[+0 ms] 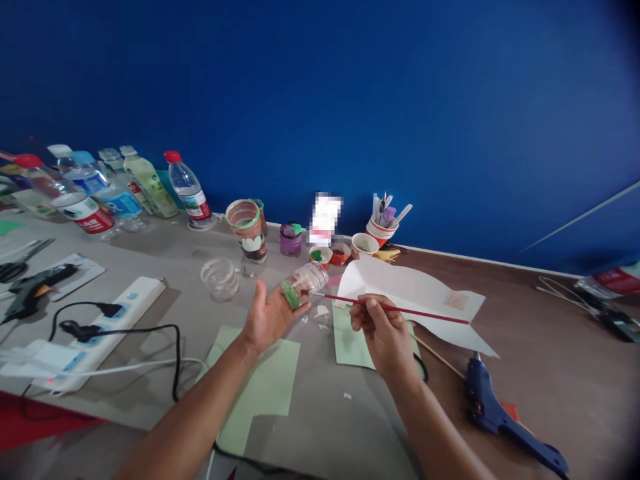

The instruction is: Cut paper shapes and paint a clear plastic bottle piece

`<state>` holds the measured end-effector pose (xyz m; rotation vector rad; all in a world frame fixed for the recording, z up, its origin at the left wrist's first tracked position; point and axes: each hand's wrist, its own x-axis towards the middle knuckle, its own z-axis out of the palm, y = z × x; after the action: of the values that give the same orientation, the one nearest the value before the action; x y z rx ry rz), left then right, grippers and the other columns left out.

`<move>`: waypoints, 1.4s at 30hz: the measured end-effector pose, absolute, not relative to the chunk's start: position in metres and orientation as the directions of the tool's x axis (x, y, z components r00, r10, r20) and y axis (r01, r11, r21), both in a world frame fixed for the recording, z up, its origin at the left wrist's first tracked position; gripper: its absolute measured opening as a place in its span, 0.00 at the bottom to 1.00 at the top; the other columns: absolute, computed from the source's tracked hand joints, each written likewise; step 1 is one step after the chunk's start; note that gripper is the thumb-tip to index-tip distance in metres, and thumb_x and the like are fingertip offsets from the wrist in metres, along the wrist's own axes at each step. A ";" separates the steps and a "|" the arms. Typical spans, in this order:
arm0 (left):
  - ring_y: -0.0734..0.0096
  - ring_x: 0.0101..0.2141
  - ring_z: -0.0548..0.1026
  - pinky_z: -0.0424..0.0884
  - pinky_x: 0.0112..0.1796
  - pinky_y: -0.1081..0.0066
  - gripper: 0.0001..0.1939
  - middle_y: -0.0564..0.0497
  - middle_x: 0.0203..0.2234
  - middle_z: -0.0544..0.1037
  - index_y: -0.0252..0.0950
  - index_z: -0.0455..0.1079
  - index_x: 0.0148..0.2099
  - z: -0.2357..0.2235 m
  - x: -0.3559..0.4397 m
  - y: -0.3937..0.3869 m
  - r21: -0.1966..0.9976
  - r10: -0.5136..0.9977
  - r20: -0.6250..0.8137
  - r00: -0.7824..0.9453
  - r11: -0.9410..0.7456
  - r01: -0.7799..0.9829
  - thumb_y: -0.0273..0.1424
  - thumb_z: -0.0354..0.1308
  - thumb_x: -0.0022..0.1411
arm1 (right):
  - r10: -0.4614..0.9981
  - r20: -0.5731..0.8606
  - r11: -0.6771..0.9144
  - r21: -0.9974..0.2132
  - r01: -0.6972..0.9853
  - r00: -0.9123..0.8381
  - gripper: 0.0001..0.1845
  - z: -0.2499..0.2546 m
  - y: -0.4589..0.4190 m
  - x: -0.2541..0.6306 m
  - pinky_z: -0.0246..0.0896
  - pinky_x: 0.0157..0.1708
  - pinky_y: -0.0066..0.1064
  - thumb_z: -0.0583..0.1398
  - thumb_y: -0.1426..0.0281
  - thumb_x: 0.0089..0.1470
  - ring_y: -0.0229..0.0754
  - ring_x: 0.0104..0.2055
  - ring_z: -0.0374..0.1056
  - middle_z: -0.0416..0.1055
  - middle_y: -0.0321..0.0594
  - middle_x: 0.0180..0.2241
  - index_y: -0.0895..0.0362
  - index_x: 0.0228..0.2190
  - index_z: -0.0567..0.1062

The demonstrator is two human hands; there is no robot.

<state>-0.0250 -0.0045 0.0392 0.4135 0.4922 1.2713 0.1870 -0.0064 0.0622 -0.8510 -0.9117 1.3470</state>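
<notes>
My left hand (273, 320), palm up with the thumb raised, supports a clear plastic bottle piece (311, 275) lying tilted on its fingers. Green paint covers the end of the piece nearest the palm. Between the thumb and fingers of my right hand (383, 330) is a thin red paintbrush (425, 313), pointing left. Its tip is at the bottle piece by my left fingertips; whether it touches cannot be made out. Just beyond are a paper cup of green paint (320, 256) and a cup with dark red paint (341, 254). A cut clear plastic base (220, 280) stands to the left.
Several drink bottles (187, 190), a painted cup (246, 230) and a purple pot (291, 240) line the blue wall. A power strip (110, 333) with cables lies left. White paper (410, 293), green paper (270, 380) and a blue glue gun (500, 413) surround my arms.
</notes>
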 end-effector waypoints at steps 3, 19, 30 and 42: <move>0.51 0.58 0.67 0.56 0.61 0.49 0.47 0.36 0.55 0.74 0.29 0.68 0.59 0.040 -0.024 -0.005 0.554 0.966 -0.114 0.233 0.257 -0.792 0.62 0.29 0.63 | 0.997 0.080 0.071 -0.924 -0.375 -0.009 0.09 0.060 -0.009 0.187 0.62 0.25 0.28 0.63 0.62 0.56 0.34 0.21 0.67 0.74 0.36 0.24 0.56 0.32 0.77; 0.48 0.63 0.61 0.51 0.62 0.48 0.47 0.36 0.57 0.72 0.29 0.67 0.60 0.036 -0.025 -0.006 0.572 0.957 -0.063 0.283 0.267 -0.776 0.62 0.34 0.62 | 0.958 0.283 0.287 -0.952 -0.106 0.047 0.08 0.057 -0.008 0.206 0.64 0.29 0.33 0.59 0.65 0.61 0.36 0.24 0.69 0.75 0.36 0.28 0.55 0.36 0.76; 0.45 0.65 0.57 0.54 0.61 0.49 0.48 0.33 0.61 0.67 0.26 0.63 0.63 0.043 -0.023 -0.009 0.600 0.954 -0.075 0.290 0.275 -0.752 0.63 0.37 0.61 | 0.963 0.241 0.252 -0.964 -0.086 0.123 0.10 0.059 0.000 0.217 0.66 0.31 0.35 0.60 0.63 0.60 0.38 0.25 0.69 0.75 0.37 0.27 0.56 0.35 0.76; 0.46 0.65 0.57 0.51 0.63 0.47 0.48 0.34 0.59 0.70 0.27 0.65 0.62 0.041 -0.025 -0.007 0.585 0.954 -0.071 0.291 0.276 -0.763 0.63 0.34 0.61 | 0.967 0.253 0.254 -0.951 -0.174 0.030 0.09 0.062 -0.009 0.214 0.65 0.28 0.33 0.61 0.63 0.59 0.37 0.24 0.69 0.76 0.37 0.27 0.55 0.35 0.77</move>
<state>-0.0250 -0.0066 0.0414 0.4927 0.4561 1.2078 0.2144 -0.0086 0.0615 -0.8965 -1.1843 1.0928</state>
